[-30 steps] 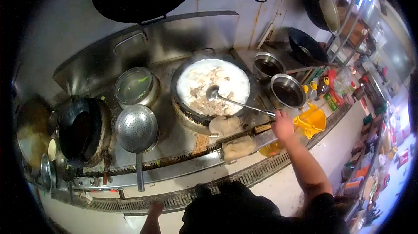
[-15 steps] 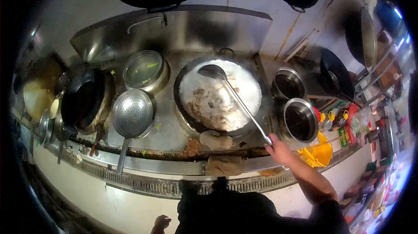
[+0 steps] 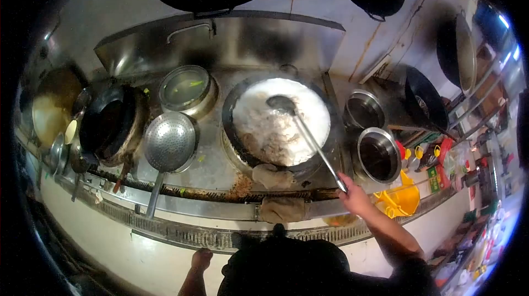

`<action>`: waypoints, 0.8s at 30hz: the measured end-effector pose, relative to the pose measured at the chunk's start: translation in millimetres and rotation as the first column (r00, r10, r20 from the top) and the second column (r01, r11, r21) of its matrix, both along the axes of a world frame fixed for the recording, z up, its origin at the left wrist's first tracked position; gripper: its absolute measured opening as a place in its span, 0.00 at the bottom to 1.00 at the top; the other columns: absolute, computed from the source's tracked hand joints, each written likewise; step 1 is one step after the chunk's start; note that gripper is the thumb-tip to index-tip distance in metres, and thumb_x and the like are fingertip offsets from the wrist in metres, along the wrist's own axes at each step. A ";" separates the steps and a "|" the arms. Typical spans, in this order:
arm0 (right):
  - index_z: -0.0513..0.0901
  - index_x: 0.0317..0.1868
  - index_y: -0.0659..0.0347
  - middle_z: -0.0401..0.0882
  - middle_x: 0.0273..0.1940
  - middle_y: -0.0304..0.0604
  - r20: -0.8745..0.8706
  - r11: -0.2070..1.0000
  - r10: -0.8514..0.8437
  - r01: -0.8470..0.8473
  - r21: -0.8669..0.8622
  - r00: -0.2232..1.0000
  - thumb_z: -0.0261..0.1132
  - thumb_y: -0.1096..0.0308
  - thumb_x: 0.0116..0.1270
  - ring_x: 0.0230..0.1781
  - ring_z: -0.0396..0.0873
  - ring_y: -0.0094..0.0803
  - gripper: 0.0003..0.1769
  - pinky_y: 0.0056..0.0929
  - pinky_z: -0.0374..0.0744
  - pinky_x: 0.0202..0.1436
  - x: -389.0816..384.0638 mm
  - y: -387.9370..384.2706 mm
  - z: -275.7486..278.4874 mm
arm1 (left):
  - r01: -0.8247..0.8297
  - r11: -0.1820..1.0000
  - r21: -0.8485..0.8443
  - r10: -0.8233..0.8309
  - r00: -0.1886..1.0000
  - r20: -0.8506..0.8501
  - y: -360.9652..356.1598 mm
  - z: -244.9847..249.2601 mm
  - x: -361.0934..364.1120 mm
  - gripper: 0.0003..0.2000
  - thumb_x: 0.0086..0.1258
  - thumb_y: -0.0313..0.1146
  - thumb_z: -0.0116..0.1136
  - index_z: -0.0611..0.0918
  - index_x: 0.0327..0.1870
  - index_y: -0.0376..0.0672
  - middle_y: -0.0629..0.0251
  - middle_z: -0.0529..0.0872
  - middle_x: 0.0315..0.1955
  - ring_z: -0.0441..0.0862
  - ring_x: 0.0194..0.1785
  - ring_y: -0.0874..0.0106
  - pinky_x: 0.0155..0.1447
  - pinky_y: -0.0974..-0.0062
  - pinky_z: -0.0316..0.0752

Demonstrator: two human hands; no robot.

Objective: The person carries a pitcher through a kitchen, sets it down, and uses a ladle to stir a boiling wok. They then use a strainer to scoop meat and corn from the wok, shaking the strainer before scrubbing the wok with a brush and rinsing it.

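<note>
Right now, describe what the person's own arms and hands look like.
The right hand and forearm are bare, no glove or watch showing, up to a short dark sleeve. The left hand and its forearm are bare too; its sleeve is out of view.

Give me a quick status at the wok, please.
Right hand grips ladle; left hand hangs low. Ladle bowl in wok of white broth. Rags at near rim, clear of ladle.

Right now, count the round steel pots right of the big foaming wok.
2: far round steel pot beside the black wok; near round steel pot in front of it.
</note>
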State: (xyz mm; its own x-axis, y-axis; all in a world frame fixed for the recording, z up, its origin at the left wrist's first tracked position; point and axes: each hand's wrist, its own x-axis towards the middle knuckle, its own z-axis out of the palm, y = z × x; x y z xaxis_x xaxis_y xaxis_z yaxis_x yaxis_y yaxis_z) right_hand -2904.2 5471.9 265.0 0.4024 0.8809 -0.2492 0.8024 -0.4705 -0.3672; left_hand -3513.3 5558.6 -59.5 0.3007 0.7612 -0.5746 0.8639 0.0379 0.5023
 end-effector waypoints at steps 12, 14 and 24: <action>0.66 0.59 0.57 0.67 0.20 0.38 -0.722 0.844 -0.391 0.536 -0.032 0.572 0.54 0.71 0.66 0.11 0.65 0.25 0.20 0.27 0.66 0.12 9.9 61.1 50.3 | -0.262 0.937 -0.231 0.255 0.965 -0.058 -51.8 -51.1 -76.9 0.17 0.55 0.46 0.62 0.83 0.39 0.43 0.53 0.84 0.41 0.80 0.49 0.57 0.55 0.64 0.74; 0.67 0.55 0.56 0.68 0.21 0.38 -0.784 0.825 -0.402 0.559 -0.085 0.473 0.55 0.70 0.67 0.12 0.65 0.26 0.16 0.27 0.66 0.13 9.4 69.9 55.7 | -0.369 0.887 -0.278 0.382 0.924 -0.008 -55.7 -55.7 -79.6 0.18 0.55 0.46 0.62 0.83 0.40 0.42 0.53 0.84 0.40 0.80 0.49 0.57 0.55 0.64 0.74; 0.72 0.50 0.54 0.68 0.24 0.39 -0.915 0.819 -0.398 0.422 -0.389 -0.072 0.54 0.65 0.69 0.14 0.63 0.24 0.11 0.22 0.63 0.13 10.2 63.9 78.7 | -0.246 0.950 -0.191 0.242 0.969 -0.044 -47.5 -7.9 -27.4 0.17 0.55 0.45 0.62 0.83 0.39 0.42 0.53 0.85 0.39 0.81 0.47 0.57 0.53 0.65 0.75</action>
